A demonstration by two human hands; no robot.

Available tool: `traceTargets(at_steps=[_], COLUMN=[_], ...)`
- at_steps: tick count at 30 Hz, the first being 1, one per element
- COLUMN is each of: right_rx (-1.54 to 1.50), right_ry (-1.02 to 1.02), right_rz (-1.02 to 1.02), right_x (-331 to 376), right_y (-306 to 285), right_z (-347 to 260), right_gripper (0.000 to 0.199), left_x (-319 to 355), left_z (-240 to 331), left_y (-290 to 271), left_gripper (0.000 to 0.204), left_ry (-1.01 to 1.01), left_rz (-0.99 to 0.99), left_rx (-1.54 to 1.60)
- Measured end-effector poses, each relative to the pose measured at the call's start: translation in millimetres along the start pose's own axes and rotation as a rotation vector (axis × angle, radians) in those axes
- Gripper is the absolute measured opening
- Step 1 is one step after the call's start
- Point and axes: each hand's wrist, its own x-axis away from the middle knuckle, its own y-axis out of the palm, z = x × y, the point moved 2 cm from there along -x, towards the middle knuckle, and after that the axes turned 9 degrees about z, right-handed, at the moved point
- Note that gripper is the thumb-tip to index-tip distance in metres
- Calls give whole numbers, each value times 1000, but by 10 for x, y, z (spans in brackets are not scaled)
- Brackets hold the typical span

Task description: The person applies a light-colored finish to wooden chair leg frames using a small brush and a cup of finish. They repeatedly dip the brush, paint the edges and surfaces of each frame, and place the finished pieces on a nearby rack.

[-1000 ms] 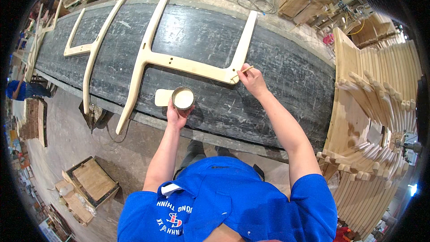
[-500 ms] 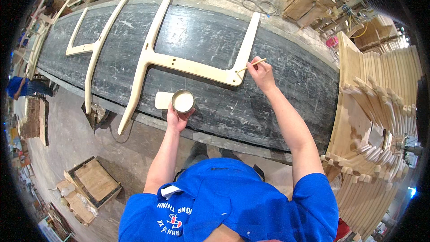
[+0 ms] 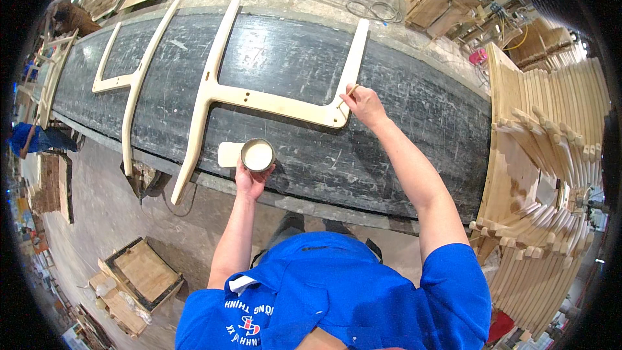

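Observation:
My left hand (image 3: 251, 181) grips a round cup (image 3: 258, 155) of white, creamy liquid over the near side of the dark table. A small flat pale wooden piece (image 3: 229, 154) shows beside the cup; I cannot tell whether it lies on the table or is attached. My right hand (image 3: 364, 105) pinches a thin light stick (image 3: 353, 90). The stick's lower end is at the corner of an h-shaped pale wooden frame (image 3: 278, 105), close to a small hole there. That frame lies on the table, one curved leg reaching past its near edge.
The long black, scuffed table (image 3: 414, 149) also bears a second similar wooden frame (image 3: 133, 100) farther left. Stacked curved wooden parts (image 3: 551, 155) stand at the right. A wooden box (image 3: 144, 269) sits on the floor at lower left. Another person (image 3: 40, 139) in blue is at the far left.
My right hand has shifted slightly left, and the stick stands steeper at the frame's corner. The cup appears slightly lower and farther left in view, as the whole view has shifted a little.

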Motion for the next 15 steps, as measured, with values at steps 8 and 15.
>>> traceTargets(at_steps=[8, 15], right_rx=[-74, -481], right_ry=[-170, 340], right_rz=[-275, 13], right_x=[103, 329], right_y=[-258, -758], right_z=[102, 78], right_gripper=[5, 11], left_x=[-21, 53], left_z=[0, 30], left_y=[87, 253], left_gripper=[43, 42], left_ry=[29, 0], left_rz=[-60, -86], left_rx=[-25, -49])
